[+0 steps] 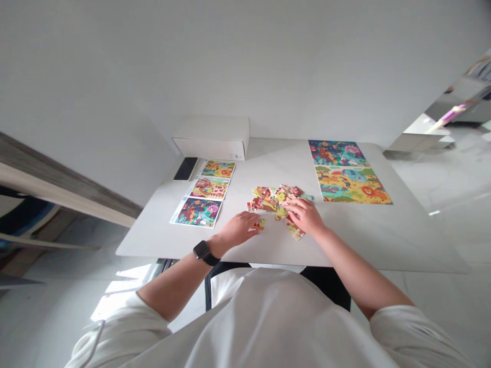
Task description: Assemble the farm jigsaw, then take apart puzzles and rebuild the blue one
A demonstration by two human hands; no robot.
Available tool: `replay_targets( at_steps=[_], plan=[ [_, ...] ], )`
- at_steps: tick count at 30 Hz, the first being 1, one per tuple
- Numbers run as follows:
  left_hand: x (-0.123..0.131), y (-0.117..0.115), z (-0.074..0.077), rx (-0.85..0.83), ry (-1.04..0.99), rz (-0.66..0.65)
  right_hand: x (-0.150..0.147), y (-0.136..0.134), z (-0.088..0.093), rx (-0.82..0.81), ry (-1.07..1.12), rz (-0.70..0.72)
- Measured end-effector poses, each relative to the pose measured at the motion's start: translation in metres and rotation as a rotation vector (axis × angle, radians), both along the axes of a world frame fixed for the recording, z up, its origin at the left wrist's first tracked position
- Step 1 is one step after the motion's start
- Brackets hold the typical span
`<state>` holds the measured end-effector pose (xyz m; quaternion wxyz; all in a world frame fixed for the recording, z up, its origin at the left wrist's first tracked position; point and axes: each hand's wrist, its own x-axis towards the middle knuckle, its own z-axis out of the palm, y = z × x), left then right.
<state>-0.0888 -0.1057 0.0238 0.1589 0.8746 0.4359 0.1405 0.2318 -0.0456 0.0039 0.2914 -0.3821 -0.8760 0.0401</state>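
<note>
A loose heap of jigsaw puzzle pieces [268,198] lies on the white table, printed in yellow, red, pink and green. My left hand [241,228], with a dark watch on its wrist, rests at the near left of the heap. Its thumb and fingers close on a small puzzle piece [262,224], partly hidden by the fingertips. Over the right side of the heap lies my right hand [306,215], its fingers stretched out and apart on the pieces. Some pieces [296,231] show just below that hand.
Two finished puzzle pictures [351,185] lie at the right of the table [238,250]. At the left is a sheet with three small pictures [209,188], beside a dark phone [185,168]. A white box [210,145] stands at the back against the wall.
</note>
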Motion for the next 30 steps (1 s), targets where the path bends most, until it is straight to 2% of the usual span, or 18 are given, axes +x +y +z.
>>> replay_targets(
  at_steps=[5, 9, 11, 14, 19, 21, 25, 30],
  plan=[
    [0.008, 0.013, 0.005, -0.011, 0.063, -0.018, 0.029, -0.01, 0.008, -0.02, -0.01, -0.073],
    [0.013, 0.018, 0.01, 0.097, 0.139, -0.055, 0.049, -0.027, 0.009, -0.063, -0.01, -0.096],
    [0.02, 0.026, 0.014, 0.163, 0.129, -0.051, 0.052, -0.04, 0.008, -0.126, -0.032, -0.071],
    [0.033, 0.05, 0.015, 0.209, 0.045, 0.008, 0.045, -0.059, 0.005, -0.228, -0.115, -0.059],
    [0.05, 0.097, -0.004, 0.169, -0.024, 0.15, 0.031, -0.075, 0.0, -0.311, -0.167, -0.098],
    [0.052, 0.105, -0.015, 0.135, -0.005, 0.125, 0.032, -0.075, 0.001, -0.318, -0.153, -0.094],
    [0.055, 0.101, -0.029, 0.123, -0.004, 0.023, 0.04, -0.071, 0.005, -0.294, -0.116, -0.073],
    [0.058, 0.081, -0.031, 0.13, -0.017, 0.012, 0.043, -0.064, 0.002, -0.239, -0.101, -0.107]
  ],
)
